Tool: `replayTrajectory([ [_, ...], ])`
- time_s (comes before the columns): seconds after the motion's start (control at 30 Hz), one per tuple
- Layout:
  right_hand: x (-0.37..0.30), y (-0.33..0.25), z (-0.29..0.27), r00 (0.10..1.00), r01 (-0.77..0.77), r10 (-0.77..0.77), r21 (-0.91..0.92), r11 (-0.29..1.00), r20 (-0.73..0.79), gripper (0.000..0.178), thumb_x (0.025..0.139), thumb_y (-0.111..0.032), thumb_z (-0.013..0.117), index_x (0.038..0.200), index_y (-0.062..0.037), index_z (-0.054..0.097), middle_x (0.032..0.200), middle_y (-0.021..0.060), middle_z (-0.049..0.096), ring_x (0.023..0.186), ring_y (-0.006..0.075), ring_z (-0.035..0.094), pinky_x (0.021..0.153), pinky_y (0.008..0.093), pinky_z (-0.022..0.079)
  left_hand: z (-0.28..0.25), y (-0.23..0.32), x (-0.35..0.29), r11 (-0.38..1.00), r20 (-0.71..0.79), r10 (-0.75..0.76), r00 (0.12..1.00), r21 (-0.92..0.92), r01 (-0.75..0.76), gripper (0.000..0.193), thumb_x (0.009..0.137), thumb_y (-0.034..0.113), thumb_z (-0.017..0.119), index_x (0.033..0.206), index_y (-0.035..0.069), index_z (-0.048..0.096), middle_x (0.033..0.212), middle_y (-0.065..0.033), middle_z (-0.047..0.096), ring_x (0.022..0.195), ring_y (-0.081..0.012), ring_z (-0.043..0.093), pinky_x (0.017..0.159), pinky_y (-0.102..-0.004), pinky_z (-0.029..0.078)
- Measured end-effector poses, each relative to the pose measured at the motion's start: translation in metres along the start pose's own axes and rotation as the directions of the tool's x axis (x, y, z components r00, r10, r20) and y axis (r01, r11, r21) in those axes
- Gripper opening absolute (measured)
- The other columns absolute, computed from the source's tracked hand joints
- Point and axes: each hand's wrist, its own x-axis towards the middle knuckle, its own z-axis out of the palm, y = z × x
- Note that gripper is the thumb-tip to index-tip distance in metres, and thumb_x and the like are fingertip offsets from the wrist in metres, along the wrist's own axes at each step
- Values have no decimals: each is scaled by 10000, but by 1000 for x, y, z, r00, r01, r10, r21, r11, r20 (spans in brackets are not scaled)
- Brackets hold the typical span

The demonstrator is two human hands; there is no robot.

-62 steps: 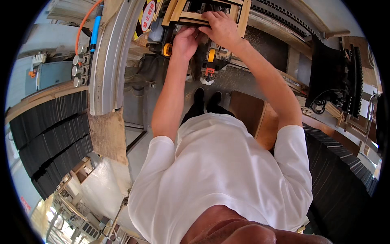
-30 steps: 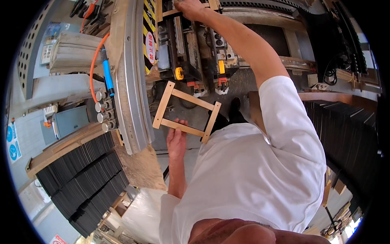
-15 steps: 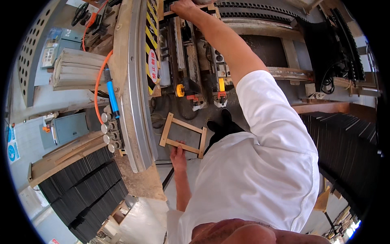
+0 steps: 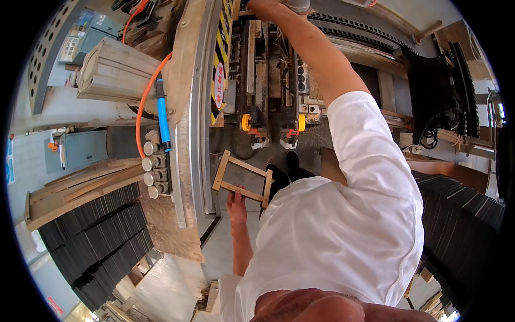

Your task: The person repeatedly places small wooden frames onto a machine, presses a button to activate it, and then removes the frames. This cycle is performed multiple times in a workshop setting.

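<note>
My left hand grips a small rectangular frame of pale wood by its near bar, fingers closed round it. The frame hangs tilted in front of my body, its side bars reaching past the crossbars. Far forward, my right arm stretches over a machine with two dark parallel rails. At the top edge of the view, my right hand lies by the far end of the left rail. Its fingers are mostly cut off or hidden, so what they touch does not show.
A long metal-edged beam with a yellow-black warning strip runs along my left. On it lie a blue tube-shaped tool and an orange hose. Black board stacks stand left and right. Yellow knobs sit at the rail ends.
The view has shifted, so the machine and beam sit differently in it. My right hand appears farther right and higher, closer to the top edge. My left hand still holds the wooden frame.
</note>
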Motion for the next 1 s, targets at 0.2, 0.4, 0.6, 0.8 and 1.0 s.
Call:
replayTrajectory([
  [0.2,-29,-45,-76,990,0,-8,56,998,142,172,787,-177,634,897,-62,698,928,140,707,906,344,672,762,499,506,-29,-5,3,999,-59,-33,998,-14,33,442,945,120,606,1337,-21,459,1233,-114,568,1177,-255,545,1041,-385,423],
  [0.4,-33,-43,-78,973,35,-22,-54,998,232,253,799,-135,620,1043,-76,651,1026,112,682,959,314,647,897,530,439,-62,0,19,999,-69,0,998,52,4,366,970,121,564,1298,-18,483,1215,-121,573,1148,-250,559,1025,-379,433],
  [0.6,-40,-52,-70,982,141,-83,-365,920,170,318,864,-183,566,1160,-69,592,1045,80,667,1013,283,630,1037,653,307,-146,-35,42,634,111,266,958,729,-260,288,970,107,559,1237,4,536,1145,-86,612,1101,-215,585,973,-348,454],
  [0.8,-33,-52,-75,982,95,-3,-483,871,187,318,902,-183,545,1200,-124,641,1236,80,634,1231,313,527,1082,663,250,-149,-46,43,717,-68,240,968,685,-130,268,967,138,564,1207,19,560,1136,-58,620,1090,-195,589,928,-330,464],
  [1.0,-33,-56,-116,972,84,80,-649,756,219,421,922,-314,576,1301,-133,590,1362,84,549,1324,353,410,1100,635,237,-158,-69,42,499,52,323,945,839,-217,283,950,177,605,1171,4,566,1142,-73,609,1073,-189,570,920,-332,469],
])
